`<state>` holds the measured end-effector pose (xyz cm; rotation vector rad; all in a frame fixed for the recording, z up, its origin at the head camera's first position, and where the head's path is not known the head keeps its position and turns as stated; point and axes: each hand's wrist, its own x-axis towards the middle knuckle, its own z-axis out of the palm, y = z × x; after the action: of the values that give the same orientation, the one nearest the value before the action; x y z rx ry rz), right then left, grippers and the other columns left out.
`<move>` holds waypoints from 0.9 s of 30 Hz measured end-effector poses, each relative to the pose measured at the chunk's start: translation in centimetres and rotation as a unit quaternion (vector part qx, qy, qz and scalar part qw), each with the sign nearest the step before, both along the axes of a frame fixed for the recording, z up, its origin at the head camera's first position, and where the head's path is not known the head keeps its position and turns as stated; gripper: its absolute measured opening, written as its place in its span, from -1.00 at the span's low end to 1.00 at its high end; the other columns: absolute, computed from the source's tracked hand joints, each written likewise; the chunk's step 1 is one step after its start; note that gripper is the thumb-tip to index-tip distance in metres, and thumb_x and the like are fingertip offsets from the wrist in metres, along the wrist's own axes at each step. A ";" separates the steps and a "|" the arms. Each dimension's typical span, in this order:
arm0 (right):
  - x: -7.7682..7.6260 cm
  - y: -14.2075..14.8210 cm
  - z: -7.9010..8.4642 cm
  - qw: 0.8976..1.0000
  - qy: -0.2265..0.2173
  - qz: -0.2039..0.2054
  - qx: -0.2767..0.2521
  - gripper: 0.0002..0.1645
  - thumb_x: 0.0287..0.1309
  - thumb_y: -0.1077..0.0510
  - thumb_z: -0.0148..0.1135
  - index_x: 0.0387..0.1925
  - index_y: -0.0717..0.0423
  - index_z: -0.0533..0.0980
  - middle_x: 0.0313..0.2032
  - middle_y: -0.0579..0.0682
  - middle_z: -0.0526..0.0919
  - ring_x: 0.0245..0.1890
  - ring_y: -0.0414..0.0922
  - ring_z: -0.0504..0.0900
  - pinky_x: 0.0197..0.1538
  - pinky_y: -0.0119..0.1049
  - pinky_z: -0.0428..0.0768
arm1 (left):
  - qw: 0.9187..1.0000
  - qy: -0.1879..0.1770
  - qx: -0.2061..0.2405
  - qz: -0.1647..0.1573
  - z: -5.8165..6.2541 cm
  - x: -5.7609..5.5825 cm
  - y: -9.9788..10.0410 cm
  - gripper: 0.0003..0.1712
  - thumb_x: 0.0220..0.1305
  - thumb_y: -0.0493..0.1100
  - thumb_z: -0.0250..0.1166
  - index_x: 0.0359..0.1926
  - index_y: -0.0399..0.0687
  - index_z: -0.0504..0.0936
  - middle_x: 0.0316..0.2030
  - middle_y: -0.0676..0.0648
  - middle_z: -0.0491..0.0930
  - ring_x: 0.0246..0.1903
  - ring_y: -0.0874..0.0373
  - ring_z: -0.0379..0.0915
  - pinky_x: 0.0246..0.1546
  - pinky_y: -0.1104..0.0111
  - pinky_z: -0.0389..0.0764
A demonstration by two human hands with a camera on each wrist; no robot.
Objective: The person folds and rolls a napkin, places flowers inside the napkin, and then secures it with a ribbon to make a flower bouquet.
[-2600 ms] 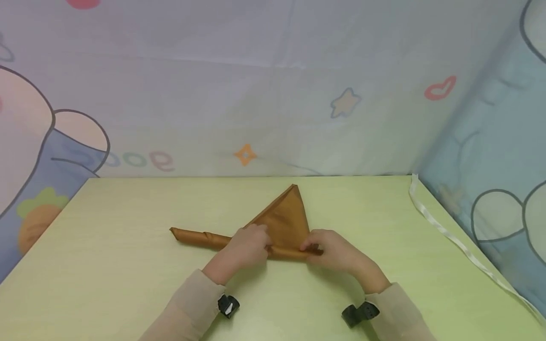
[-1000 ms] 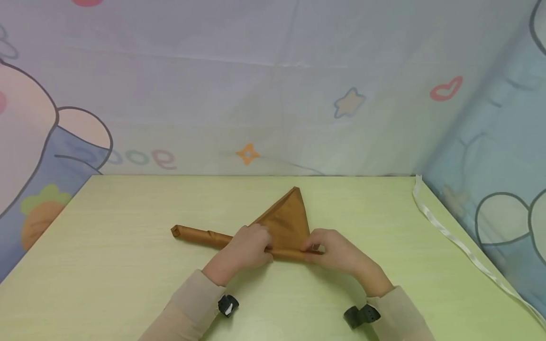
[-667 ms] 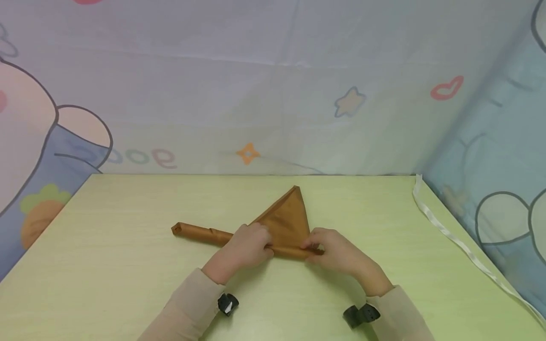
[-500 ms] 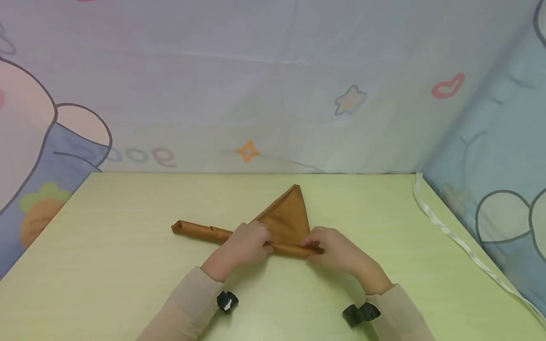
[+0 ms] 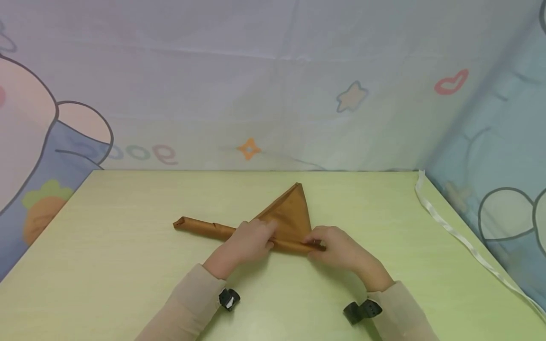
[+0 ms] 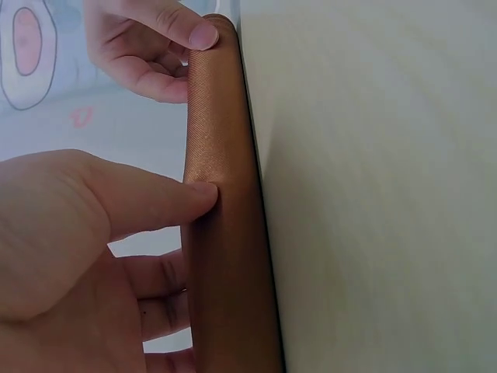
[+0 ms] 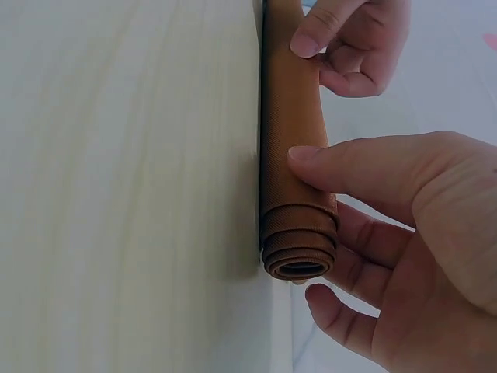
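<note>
A brown cloth (image 5: 292, 215) lies on the table, its near side wound into a long tube while a flat triangular flap points away to the back. My left hand (image 5: 250, 241) holds the middle of the roll, thumb on the near side and index finger reaching over onto the flap. Around the roll's right end, my right hand (image 5: 340, 247) pinches with its thumb in front and fingers behind. In the right wrist view, layered spiral turns show at the end of the cloth roll (image 7: 299, 241). The left wrist view has the left thumb (image 6: 203, 198) pressed against the cloth.
The pale green table (image 5: 128, 284) ends at a back wall hung with a cartoon-printed sheet (image 5: 192, 94). A white ribbon (image 5: 456, 234) runs along the table's right edge. Black wrist devices (image 5: 362, 311) sit at both cuffs.
My left index finger has stretched further forward onto the flap. The roll's left end has turned a little, and both hands keep their places on the cloth. The head view has tilted slightly.
</note>
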<state>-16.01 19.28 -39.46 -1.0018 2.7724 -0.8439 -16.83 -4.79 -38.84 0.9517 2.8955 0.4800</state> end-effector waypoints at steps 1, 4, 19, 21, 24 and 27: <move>0.0 0.0 0.0 1.000 0.000 0.001 -0.001 -0.75 0.04 0.29 0.34 -0.17 0.21 0.64 -0.29 -0.05 0.66 -0.27 -0.17 0.58 -0.14 -0.29 0.55 | 1.000 0.001 0.001 -0.001 0.0 0.0 0.0 -0.86 0.23 -0.25 0.30 -0.23 -0.04 0.49 -0.31 -0.03 0.63 -0.21 -0.08 0.52 -0.23 0.02 0.48; 0.0 0.0 0.0 1.000 -0.008 0.002 -0.004 -0.76 0.07 0.28 0.31 -0.16 0.22 0.64 -0.29 -0.05 0.66 -0.27 -0.18 0.59 -0.14 -0.29 0.55 | 1.000 0.006 0.007 -0.003 -0.2 0.1 -0.1 -0.87 0.21 -0.27 0.30 -0.26 -0.01 0.52 -0.32 -0.01 0.62 -0.20 -0.07 0.52 -0.24 0.02 0.47; -0.1 0.0 -0.2 0.999 -0.038 -0.002 -0.019 -0.77 0.19 0.25 0.25 -0.11 0.21 0.64 -0.23 -0.02 0.67 -0.27 -0.22 0.53 -0.17 -0.31 0.52 | 0.998 0.057 -0.019 -0.005 0.3 0.4 0.1 -0.87 0.12 -0.29 0.30 -0.51 0.00 0.67 -0.43 0.04 0.48 -0.39 0.08 0.33 -0.37 0.22 0.30; -0.1 0.0 -0.1 0.999 -0.046 -0.004 -0.020 -0.76 0.20 0.25 0.24 -0.10 0.21 0.64 -0.22 -0.02 0.67 -0.26 -0.21 0.54 -0.16 -0.31 0.52 | 0.998 0.054 -0.036 -0.006 0.4 0.5 0.2 -0.91 0.07 -0.28 0.33 -0.51 -0.01 0.66 -0.42 0.03 0.47 -0.38 0.08 0.32 -0.37 0.22 0.30; -0.2 0.0 0.0 0.998 -0.055 0.002 -0.023 -0.75 0.22 0.24 0.22 -0.09 0.22 0.63 -0.18 0.00 0.68 -0.21 -0.17 0.57 -0.14 -0.29 0.53 | 0.998 0.047 -0.047 -0.007 0.5 0.5 0.2 -0.94 0.00 -0.29 0.35 -0.49 -0.05 0.66 -0.40 0.02 0.47 -0.37 0.07 0.32 -0.36 0.22 0.30; -0.1 0.1 0.0 0.997 -0.073 0.005 -0.029 -0.75 0.22 0.24 0.21 -0.08 0.23 0.63 -0.16 0.02 0.68 -0.16 -0.12 0.59 -0.12 -0.28 0.55 | 0.998 0.048 -0.047 -0.010 0.5 0.6 0.2 -0.94 -0.02 -0.30 0.35 -0.48 -0.06 0.68 -0.40 0.03 0.48 -0.36 0.06 0.36 -0.37 0.23 0.31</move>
<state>-16.16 19.36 -39.44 -0.9216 2.6334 -0.9617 -16.25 -4.64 -38.36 1.0158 2.9601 0.3017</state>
